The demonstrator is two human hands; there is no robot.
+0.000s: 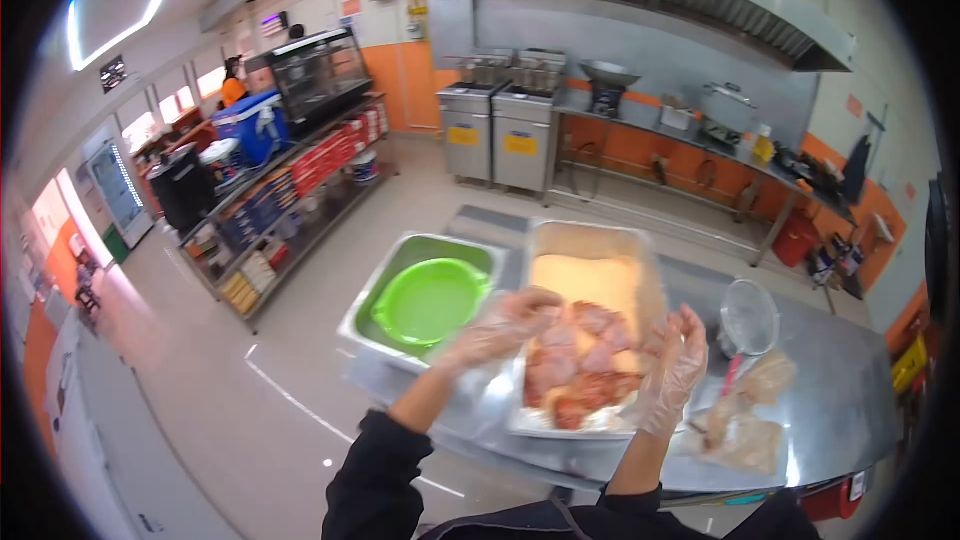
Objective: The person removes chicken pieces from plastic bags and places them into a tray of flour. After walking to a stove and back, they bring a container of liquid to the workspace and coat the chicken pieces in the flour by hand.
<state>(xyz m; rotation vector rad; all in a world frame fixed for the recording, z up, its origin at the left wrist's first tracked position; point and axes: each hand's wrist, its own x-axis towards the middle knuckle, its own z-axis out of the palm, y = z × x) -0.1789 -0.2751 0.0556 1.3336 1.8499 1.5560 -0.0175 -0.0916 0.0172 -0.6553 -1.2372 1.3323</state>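
Observation:
A deep steel pan [640, 250] on the steel table holds pale flour at its far end and several raw chicken pieces [583, 365] at its near end. My left hand [500, 330], in a clear plastic glove, hovers over the pan's near left edge with fingers loosely curled and nothing in it. My right hand [675, 365], gloved as well, is raised with fingers spread over the pan's right rim, just right of the chicken. Neither hand grips anything.
Left of the pan a steel tub [375, 290] holds a green bowl [430, 300]. A clear round container [750, 315] and crumpled plastic bags [745, 420] lie to the right. Fryers [500, 130] and a counter line the far wall; shelving [290, 190] stands left, with a person in orange behind.

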